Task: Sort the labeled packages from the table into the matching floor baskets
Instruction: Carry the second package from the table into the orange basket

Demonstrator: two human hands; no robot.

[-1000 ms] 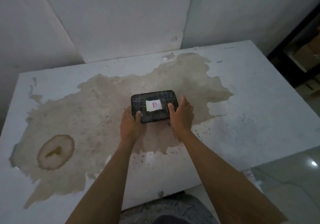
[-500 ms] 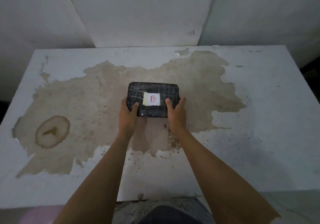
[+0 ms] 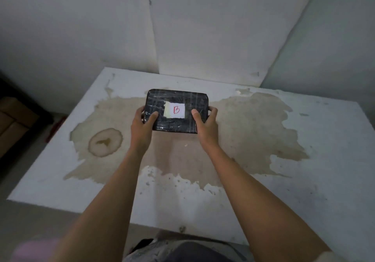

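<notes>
A black, tape-wrapped package (image 3: 178,97) carries a white label with a red letter B (image 3: 175,110). It is held flat above the stained white table (image 3: 304,180). My left hand (image 3: 143,126) grips its left edge with the thumb on top. At the right edge my right hand (image 3: 206,124) grips the same way. No floor basket can be seen.
White wall panels (image 3: 203,28) stand behind the table. Cardboard boxes on a dark shelf (image 3: 12,119) sit at the far left. A blurred pink object (image 3: 34,249) lies low at the bottom left beside the table's near edge.
Both hands have lifted the package off the table and raised it. The view has swung to the left, so the table's left end and the shelf now show.
</notes>
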